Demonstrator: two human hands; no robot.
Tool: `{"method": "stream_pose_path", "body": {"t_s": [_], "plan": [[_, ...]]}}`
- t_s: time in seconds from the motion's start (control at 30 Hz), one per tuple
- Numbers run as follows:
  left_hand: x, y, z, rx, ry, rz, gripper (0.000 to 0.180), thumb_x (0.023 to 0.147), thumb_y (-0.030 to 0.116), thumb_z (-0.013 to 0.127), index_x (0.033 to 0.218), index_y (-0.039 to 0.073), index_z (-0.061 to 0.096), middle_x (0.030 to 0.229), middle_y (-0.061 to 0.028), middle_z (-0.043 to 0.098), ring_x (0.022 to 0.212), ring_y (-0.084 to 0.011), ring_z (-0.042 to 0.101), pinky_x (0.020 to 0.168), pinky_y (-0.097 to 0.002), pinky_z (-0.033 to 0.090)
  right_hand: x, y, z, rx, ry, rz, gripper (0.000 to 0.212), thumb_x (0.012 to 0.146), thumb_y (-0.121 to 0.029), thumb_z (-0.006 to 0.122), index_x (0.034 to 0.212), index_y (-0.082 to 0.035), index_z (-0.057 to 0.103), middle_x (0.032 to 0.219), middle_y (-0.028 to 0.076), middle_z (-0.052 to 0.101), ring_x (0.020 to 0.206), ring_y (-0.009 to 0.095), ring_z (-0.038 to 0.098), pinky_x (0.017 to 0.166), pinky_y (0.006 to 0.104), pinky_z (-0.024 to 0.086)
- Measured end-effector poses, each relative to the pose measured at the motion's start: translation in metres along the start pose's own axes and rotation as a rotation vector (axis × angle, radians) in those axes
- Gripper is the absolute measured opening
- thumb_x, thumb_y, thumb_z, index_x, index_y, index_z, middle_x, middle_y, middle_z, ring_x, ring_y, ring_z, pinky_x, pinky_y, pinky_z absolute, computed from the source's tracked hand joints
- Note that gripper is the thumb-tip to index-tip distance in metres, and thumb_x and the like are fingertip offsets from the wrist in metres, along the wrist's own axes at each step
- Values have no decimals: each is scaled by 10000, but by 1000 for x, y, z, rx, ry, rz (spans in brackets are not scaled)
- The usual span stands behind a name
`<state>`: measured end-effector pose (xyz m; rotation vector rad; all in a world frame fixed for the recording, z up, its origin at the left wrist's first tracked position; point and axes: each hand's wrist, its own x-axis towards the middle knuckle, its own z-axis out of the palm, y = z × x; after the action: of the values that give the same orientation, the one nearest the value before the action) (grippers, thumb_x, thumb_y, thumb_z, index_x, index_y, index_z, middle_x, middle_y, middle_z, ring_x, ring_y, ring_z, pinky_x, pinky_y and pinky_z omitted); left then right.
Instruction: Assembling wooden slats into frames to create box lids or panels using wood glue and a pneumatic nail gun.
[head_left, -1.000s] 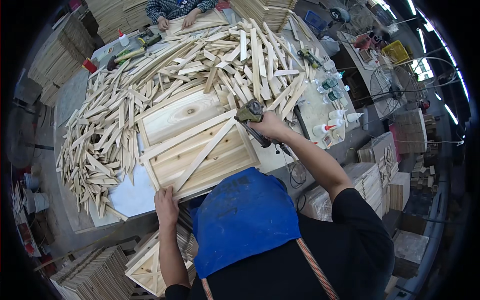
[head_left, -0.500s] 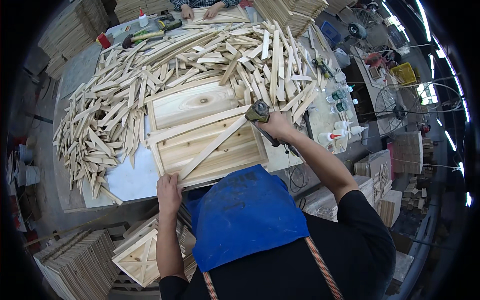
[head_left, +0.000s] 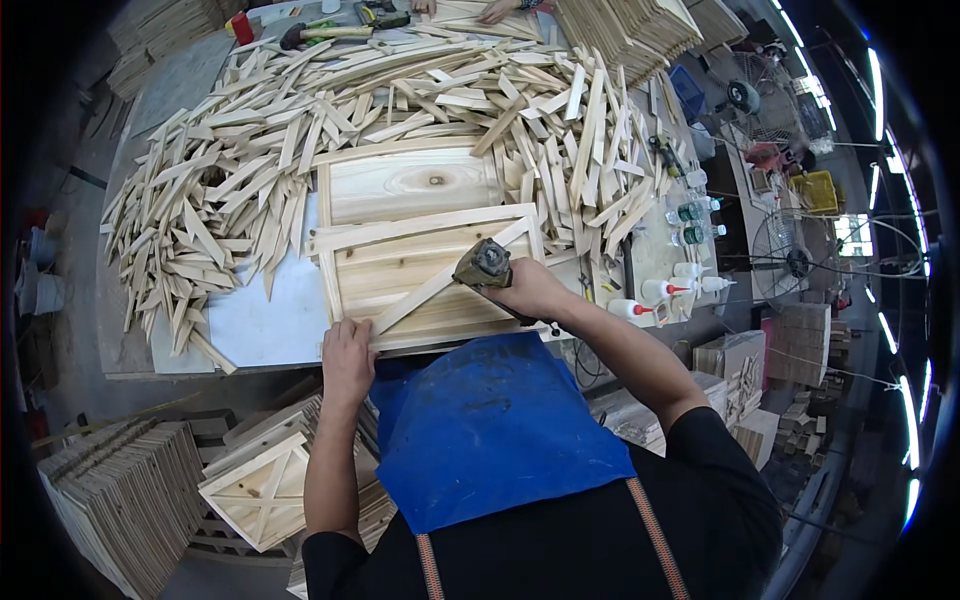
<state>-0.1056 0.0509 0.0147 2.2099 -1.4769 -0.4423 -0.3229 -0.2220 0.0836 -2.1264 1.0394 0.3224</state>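
Observation:
A framed wooden panel (head_left: pixel 375 272) lies on the worktable in front of me, with a rail across its middle. A diagonal wood strip (head_left: pixel 418 302) runs over its nearer half, from the near left corner up toward the far right. At that near left corner, my left hand (head_left: pixel 348 358) grips the frame's edge beside the strip's end. My right hand (head_left: pixel 534 290) is closed around the handle of a nail gun (head_left: pixel 484 264). The gun's body hangs over the right part of the nearer half and covers some of the strip; its nose is hidden.
Loose cut wood strips (head_left: pixel 250 170) are heaped left of and beyond the panel. Glue bottles (head_left: pixel 660 290) and plastic bottles (head_left: pixel 690 212) stand at the right edge. A hammer (head_left: pixel 325 33) lies at the back, near another person's hands (head_left: pixel 497 11). Stacked panels (head_left: pixel 130 500) stand at lower left.
The nail gun in my right hand has moved left and nearer, from the strip's far end to over the panel's nearer half. My left hand stays at the near left corner.

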Motion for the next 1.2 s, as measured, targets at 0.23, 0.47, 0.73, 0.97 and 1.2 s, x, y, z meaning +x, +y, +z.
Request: {"method": "stream_pose_path", "body": {"t_s": [0.23,0.47,0.73,0.97,1.2], "plan": [[-1,-5,-1,2,6,21,585,675,46,851,1230,27,667,1044,-128,597,1028,-338,577,925,-442,473,-8,-28,0,-19,-56,132,399,889,-364,764,1050,2,769,897,244,748,847,368,737,802,445,575],[-3,-2,-11,-2,63,29,564,664,63,858,1193,34,666,1146,-133,584,1141,-345,555,990,-448,454,-21,-43,19,8,-83,106,362,897,-327,766,1009,17,756,806,194,745,731,312,730,726,427,568],[-17,-19,-5,-40,163,-58,500,660,65,855,1126,41,675,1236,-132,568,1253,-352,519,1047,-462,428,-15,-101,51,-17,-240,-83,347,899,-315,760,1012,13,756,910,247,746,873,401,724,817,455,555],[-15,-30,-5,-100,136,-23,462,671,62,838,1105,33,685,1212,-125,574,1247,-344,525,1047,-458,426,-5,-121,76,-64,-287,-165,362,896,-327,763,1049,1,757,931,265,739,897,435,710,840,469,554],[-17,-34,-5,-135,128,-15,431,680,67,831,1087,29,694,1163,-119,590,1239,-336,532,1042,-456,426,-6,-116,85,-62,-251,-103,353,904,-317,762,1060,0,754,926,242,747,869,412,721,835,454,560]]}}
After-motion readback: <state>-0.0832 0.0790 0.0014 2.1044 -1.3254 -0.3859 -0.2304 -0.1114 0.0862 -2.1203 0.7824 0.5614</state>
